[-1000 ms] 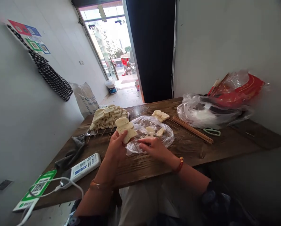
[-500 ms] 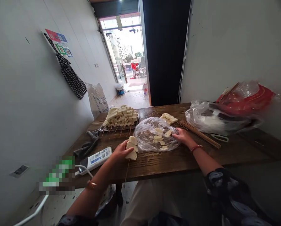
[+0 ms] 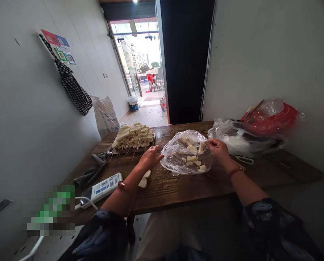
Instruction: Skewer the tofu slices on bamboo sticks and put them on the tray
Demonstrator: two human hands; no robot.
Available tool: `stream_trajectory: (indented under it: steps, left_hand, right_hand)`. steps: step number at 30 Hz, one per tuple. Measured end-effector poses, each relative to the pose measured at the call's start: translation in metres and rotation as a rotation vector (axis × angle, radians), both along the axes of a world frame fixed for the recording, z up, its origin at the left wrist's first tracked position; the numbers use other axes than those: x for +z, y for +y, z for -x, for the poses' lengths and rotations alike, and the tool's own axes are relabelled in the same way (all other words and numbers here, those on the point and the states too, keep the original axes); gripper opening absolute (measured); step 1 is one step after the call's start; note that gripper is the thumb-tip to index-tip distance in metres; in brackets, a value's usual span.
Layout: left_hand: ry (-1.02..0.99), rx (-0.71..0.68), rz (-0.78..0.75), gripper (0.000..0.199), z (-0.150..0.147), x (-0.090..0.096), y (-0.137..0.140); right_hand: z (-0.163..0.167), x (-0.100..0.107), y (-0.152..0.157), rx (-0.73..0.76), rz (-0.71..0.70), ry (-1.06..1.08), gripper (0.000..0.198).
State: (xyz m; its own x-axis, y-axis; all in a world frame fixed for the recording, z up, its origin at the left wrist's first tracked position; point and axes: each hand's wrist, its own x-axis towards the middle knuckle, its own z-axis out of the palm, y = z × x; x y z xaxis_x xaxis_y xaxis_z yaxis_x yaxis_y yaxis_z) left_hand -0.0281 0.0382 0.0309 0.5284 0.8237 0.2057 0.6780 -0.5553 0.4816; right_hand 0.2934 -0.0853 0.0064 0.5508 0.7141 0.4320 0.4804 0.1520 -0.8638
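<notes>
A clear plastic bag [image 3: 173, 163] lies spread on the wooden table, with several pale bread-like slices [image 3: 191, 158] inside it. At its right edge my right hand [image 3: 219, 150] is closed, pinching the plastic. My left hand [image 3: 150, 158] reaches toward the bag's left edge, its thumb and fingers apart and nothing seen between them. Behind the left forearm, a skewer of pale slices [image 3: 144, 180] rests on the table, partly hidden by that arm. Farther back, a tray [image 3: 109, 150] bears a heap of skewered slices [image 3: 135, 136].
At the right lie a crumpled plastic bag [image 3: 227, 134], a red package [image 3: 276, 117] and white-handled scissors [image 3: 245, 160]. A grey cloth [image 3: 92, 170] and a white box-shaped device [image 3: 104, 188] with a cable are at the left. The table's [image 3: 164, 203] front edge runs before me.
My left hand has let go of the skewer of slices, now on the table, and moved up toward the bag. My right hand still grips the bag, its opening lifted. The view has shifted slightly.
</notes>
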Motion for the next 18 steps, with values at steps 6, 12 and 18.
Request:
stream_trajectory:
  steps: [6,12,18]
  left_hand:
    - [-0.223,0.031,0.247,0.070,-0.056,-0.029,0.021]
    - [-0.384,-0.084,0.431,0.028,-0.060,-0.022,0.015]
    - [-0.753,-0.067,0.845,0.045,-0.042,0.007,0.010]
  right_hand:
    - [-0.002,-0.002,-0.014,0.119,-0.001,0.245,0.048]
    - [-0.001,0.001,-0.014,0.164,-0.026,0.367,0.049]
    - [-0.003,-0.008,-0.004,0.196,-0.050,0.381,0.041]
